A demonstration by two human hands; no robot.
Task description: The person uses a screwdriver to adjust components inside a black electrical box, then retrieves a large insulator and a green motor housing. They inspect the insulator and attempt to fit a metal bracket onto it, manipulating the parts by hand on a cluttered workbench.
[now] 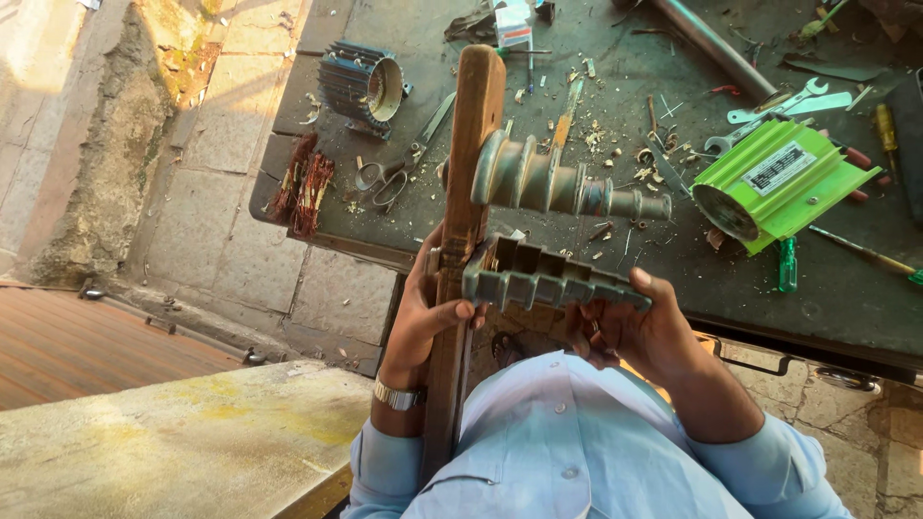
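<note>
A tall wooden post (468,183) stands upright against my chest, with a grey stepped metal former (558,185) sticking out to the right near its top. My left hand (423,312) wraps around the post just below it. My right hand (630,327) holds the right end of a grey stepped block (538,277) with several slots, which lies level across the post under the former. A metal watch sits on my left wrist.
A dark workbench (615,106) carries a green finned motor housing (774,183), a dark finned stator (361,85), scissors (399,163), spanners (788,104), screwdrivers, a metal pipe (711,43) and shavings. Bundles of copper wire (303,187) lie at its left edge. Stone paving lies left.
</note>
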